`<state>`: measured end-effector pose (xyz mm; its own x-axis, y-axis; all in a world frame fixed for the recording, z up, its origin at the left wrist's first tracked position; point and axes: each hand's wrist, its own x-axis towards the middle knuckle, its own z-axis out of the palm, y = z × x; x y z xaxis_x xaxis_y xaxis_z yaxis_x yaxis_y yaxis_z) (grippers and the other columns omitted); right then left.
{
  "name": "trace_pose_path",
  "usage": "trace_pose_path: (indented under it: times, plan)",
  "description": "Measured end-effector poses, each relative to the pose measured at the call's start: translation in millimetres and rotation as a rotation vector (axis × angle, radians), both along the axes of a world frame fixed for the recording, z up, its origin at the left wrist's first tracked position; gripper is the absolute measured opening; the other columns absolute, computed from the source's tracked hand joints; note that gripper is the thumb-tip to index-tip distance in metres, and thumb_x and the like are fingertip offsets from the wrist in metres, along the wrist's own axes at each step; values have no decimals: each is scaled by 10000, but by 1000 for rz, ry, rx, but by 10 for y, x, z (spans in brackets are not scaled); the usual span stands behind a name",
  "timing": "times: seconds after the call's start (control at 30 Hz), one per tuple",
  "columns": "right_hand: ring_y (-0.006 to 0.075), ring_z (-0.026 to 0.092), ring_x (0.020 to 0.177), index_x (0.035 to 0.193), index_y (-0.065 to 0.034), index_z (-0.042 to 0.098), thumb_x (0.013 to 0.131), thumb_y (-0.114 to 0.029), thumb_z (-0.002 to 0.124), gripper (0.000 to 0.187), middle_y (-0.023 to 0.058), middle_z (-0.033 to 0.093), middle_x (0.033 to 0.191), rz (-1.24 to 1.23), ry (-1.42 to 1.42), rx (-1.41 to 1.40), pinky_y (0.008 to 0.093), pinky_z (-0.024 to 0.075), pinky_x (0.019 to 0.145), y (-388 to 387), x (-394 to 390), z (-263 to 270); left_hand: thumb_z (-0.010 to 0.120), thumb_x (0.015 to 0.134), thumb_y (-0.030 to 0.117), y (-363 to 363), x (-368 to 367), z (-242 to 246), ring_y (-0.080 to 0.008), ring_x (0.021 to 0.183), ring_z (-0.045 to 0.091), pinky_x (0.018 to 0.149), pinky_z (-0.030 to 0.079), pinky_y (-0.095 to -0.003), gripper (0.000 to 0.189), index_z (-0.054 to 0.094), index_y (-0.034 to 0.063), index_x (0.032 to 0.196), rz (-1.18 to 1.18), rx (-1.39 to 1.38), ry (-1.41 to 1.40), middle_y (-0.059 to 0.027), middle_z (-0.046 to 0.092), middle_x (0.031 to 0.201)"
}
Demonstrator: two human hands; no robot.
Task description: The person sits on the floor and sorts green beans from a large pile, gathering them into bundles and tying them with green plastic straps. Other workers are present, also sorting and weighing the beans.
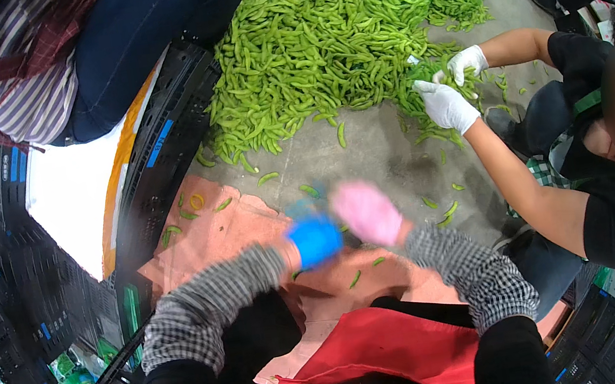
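My left hand (314,241), in a blue glove, is blurred over the edge of the pink sheet (212,229). Close on its right, my right hand (366,213) wears a pink glove and is blurred too. A faint bluish-green blur, perhaps netting (301,207), shows just above the blue glove; whether either hand holds it is unclear. Loose green bean pods (309,192) lie around both hands on the concrete floor and the sheet. Beyond them spreads a large heap of green pods (316,43).
At right a co-worker's white-gloved hands (445,105) handle pods and green netting at the heap's edge. Black plastic crates (165,147) stand at left, one beside a white panel (72,195); another person's leg (144,38) is above. More crates (598,334) stand lower right.
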<state>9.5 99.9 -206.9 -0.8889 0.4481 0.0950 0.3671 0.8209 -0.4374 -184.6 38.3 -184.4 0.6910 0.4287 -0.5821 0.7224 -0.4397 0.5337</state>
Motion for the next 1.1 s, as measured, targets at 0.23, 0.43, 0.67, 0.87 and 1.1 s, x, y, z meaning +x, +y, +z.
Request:
trace_pose_path:
  times: [0.23, 0.43, 0.67, 0.87, 1.1]
  plan:
    - [240, 410, 1323, 1275, -107, 497, 856, -204, 532, 431, 117, 460, 1397, 682, -180, -523, 411, 356, 1078, -1502, 1005, -694, 512, 881, 379, -2524, 578, -1351, -314, 1320, 414, 1109, 325, -438, 567, 426, 168, 1400, -264, 87, -529, -108, 403, 1464]
    - [231, 358, 1363, 1408, -190, 399, 901, -251, 471, 515, 100, 385, 1480, 601, -304, 825, 421, 317, 1114, -407, 530, -924, 611, 861, 392, -960, 180, -1602, -247, 1367, 370, 1128, 276, -497, 564, 482, 193, 1374, -235, 308, -603, -45, 379, 1496]
    - [344, 529, 1109, 1227, -61, 519, 815, -130, 614, 428, 187, 525, 1263, -584, 237, 286, 457, 422, 957, 1611, -500, -266, 558, 892, 255, 1816, -1040, -341, -359, 1262, 455, 1065, 320, -532, 495, 490, 84, 1352, 458, 1054, 256, -165, 476, 1388]
    - [250, 543, 1058, 1011, -107, 614, 838, -185, 504, 219, 119, 570, 1112, 276, 4, 62, 419, 425, 947, -565, -895, -438, 577, 881, 245, 1094, -1292, -101, -384, 1012, 575, 883, 461, -478, 332, 624, 50, 1146, 601, 685, 61, -206, 606, 1112]
    - [291, 561, 1141, 1177, -90, 582, 876, -157, 491, 321, 146, 563, 1239, 218, -13, -78, 394, 473, 962, 120, -1663, -954, 638, 857, 429, -711, -1961, -450, -406, 1074, 574, 899, 475, -447, 594, 477, 4, 1240, 1412, 113, 369, -225, 573, 1186]
